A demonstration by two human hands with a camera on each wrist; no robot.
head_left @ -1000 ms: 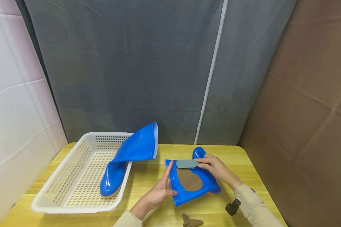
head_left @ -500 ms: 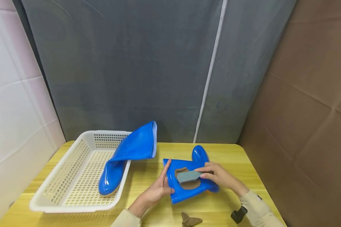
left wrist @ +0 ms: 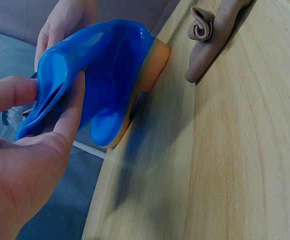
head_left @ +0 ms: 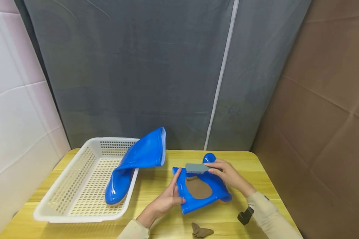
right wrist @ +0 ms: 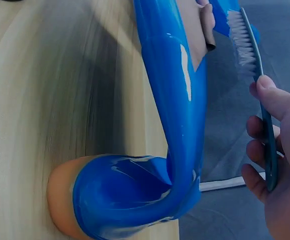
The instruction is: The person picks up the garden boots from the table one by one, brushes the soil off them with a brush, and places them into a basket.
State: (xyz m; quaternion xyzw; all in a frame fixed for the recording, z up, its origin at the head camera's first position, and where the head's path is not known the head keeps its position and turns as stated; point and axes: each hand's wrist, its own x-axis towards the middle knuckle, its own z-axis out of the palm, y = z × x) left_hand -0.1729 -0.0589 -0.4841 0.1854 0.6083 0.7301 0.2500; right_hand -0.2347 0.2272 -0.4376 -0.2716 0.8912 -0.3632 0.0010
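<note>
My left hand (head_left: pixel 167 200) grips a blue rubber boot (head_left: pixel 216 186) by the rim of its shaft, clearly pinched between thumb and fingers in the left wrist view. The boot lies tilted, with its tan sole (left wrist: pixel 155 65) toward the table. On the upward side of the shaft sticks a flat brown clay-like patch (head_left: pixel 200 191), its far edge curled into a small roll (right wrist: pixel 207 30). My right hand (head_left: pixel 227 174) holds a grey-green scrubbing brush (head_left: pixel 196 168) by its handle. The white bristles (right wrist: pixel 242 37) face the boot, close over the shaft beyond the patch.
A white plastic basket (head_left: pixel 52 199) stands at the left of the wooden table (head_left: pixel 164 229). A second blue boot (head_left: pixel 143 152) leans over its right wall, toe inside. A loose brown clay-like piece (head_left: pixel 201 231) lies at the front edge. A grey curtain (head_left: pixel 137 66) hangs behind.
The brush has swept over the patch toward me, then come back up to its far edge. That edge, flat earlier, is now rolled up. My left hand keeps its grip on the boot.
</note>
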